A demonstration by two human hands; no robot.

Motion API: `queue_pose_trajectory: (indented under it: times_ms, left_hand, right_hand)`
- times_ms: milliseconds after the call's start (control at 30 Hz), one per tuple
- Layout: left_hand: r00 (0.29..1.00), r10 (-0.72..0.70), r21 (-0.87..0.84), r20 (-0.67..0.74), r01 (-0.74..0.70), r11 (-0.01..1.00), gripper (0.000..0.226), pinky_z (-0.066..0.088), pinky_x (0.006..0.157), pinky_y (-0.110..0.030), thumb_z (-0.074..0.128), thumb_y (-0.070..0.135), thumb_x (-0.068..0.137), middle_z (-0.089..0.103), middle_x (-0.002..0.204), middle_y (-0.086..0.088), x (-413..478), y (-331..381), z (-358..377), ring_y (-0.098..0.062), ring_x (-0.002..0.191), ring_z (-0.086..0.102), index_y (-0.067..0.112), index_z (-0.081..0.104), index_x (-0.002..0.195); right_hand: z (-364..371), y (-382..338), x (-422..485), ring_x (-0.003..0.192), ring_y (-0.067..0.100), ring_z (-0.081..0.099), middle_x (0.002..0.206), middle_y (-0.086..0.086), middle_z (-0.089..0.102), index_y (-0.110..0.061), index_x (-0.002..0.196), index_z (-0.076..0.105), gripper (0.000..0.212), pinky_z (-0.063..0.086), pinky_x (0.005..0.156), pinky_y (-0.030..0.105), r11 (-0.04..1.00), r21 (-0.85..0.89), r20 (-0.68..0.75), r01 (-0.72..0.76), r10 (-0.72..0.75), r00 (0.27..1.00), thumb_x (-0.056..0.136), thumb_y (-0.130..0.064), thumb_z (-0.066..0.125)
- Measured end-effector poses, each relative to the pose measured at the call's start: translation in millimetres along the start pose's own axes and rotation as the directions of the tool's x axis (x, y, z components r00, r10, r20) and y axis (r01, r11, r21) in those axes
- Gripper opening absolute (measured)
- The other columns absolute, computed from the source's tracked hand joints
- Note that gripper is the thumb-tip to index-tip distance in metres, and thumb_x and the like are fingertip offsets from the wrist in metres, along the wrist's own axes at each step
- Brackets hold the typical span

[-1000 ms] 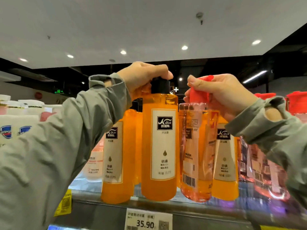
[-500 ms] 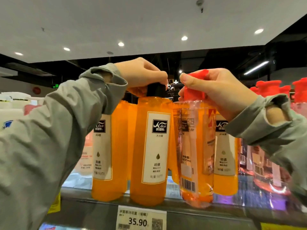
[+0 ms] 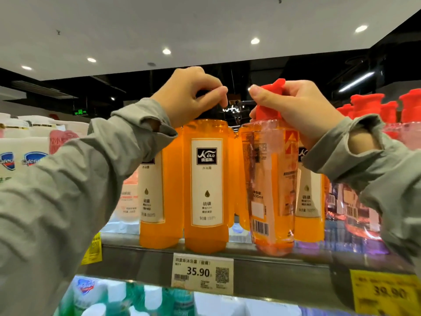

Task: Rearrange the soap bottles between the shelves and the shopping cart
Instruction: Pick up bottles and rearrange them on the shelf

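1. At the far left stand white plastic bottles with blue shield logos, opaque and matte.
2. A grey fabric sleeve with a loose, creased cuff leads up to the left hand. Its fingers and thumb are curled down over the top of the held orange bottle. The cap beneath them is dark and hard to tell from the dark background.
3. This held orange bottle is a tall, smooth, translucent cylinder with a rounded shoulder and a cream label facing the camera. Its long axis is vertical, top up, and its base is at the front edge of the metal shelf. An identical neighbour bottle stands just beside it on the left.
4. Below, on the shelf lip, is a paper price tag reading 35.90.
5. The right hand grips the red pump cap of the clear bottle, thumb stretched across the front.
6. The clear bottle is glossy, flat-sided and filled with orange-pink liquid. Its narrow barcode side faces forward and its long axis is near vertical, leaning slightly. I cannot tell whether its base touches the shelf.
7. To the right stand red-capped bottles in a row, blurred.
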State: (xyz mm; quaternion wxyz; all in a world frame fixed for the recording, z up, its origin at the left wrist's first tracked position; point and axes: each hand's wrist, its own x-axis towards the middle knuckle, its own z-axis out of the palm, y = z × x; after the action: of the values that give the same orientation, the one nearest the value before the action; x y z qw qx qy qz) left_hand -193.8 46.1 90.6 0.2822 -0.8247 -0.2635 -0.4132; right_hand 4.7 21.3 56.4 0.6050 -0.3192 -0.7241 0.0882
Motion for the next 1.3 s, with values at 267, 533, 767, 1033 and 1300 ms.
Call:
queue_pose_trajectory:
  times_ms: [267,533,767,1033,1300]
  left_hand:
    - [0.995,0.042,0.251,-0.088,-0.019,0.968,0.058,0.048,0.072,-0.037,0.026,0.051,0.093,0.06,0.095,-0.007,-9.3,5.0,0.8,-0.022,0.084,0.058,0.01,0.066,0.102]
    - [0.976,-0.023,0.076,-0.217,0.041,0.996,0.051,0.047,0.085,-0.027,0.026,0.039,0.096,0.06,0.117,-0.007,-36.9,12.3,22.7,-0.017,0.104,0.058,0.009,0.063,0.113]
    - [0.971,0.005,0.135,-0.241,0.029,0.99,0.047,0.041,0.078,-0.019,0.024,0.035,0.099,0.061,0.11,-0.007,-40.7,13.1,26.9,-0.018,0.099,0.058,0.008,0.061,0.111]
    - [0.961,-0.062,0.121,-0.271,0.098,0.988,0.05,0.04,0.082,-0.023,0.023,0.036,0.095,0.061,0.113,-0.01,-38.0,22.5,28.3,-0.022,0.102,0.059,0.007,0.06,0.111]
    - [0.965,0.124,0.318,-0.23,-0.046,0.947,0.028,0.039,0.079,-0.034,0.046,0.03,0.09,0.063,0.104,-0.012,-54.8,46.9,37.5,-0.029,0.094,0.058,0.011,0.065,0.099]
  right_hand:
    - [2.3,0.6,-2.5,0.081,0.01,0.066,0.096,0.004,0.068,-0.015,0.108,0.06,0.032,0.053,0.074,0.022,0.99,-0.14,-0.105,-0.027,0.013,0.994,0.088,-0.041,0.06]
    - [4.5,-2.0,-6.6,0.09,0.023,0.067,0.098,0.012,0.068,-0.012,0.097,0.061,0.035,0.053,0.086,0.035,0.979,-0.205,-0.119,-0.024,-0.001,0.993,0.09,-0.046,0.054]
    - [5.2,-5.8,-8.6,0.093,0.031,0.066,0.103,0.02,0.067,0.0,0.108,0.06,0.055,0.053,0.088,0.045,0.961,-0.274,-0.124,-0.032,-0.002,0.992,0.09,-0.051,0.05]
    - [-19.4,-12.8,-23.4,0.104,0.018,0.062,0.117,0.004,0.062,-0.016,0.13,0.049,0.041,0.052,0.087,0.031,0.985,-0.111,0.105,-0.13,0.142,0.984,0.09,-0.018,0.057]
    - [-2.6,-2.8,-26.6,0.102,0.01,0.061,0.115,0.0,0.061,-0.016,0.127,0.048,0.036,0.053,0.082,0.023,0.985,-0.173,-0.089,-0.001,-0.014,0.996,0.094,-0.027,0.054]
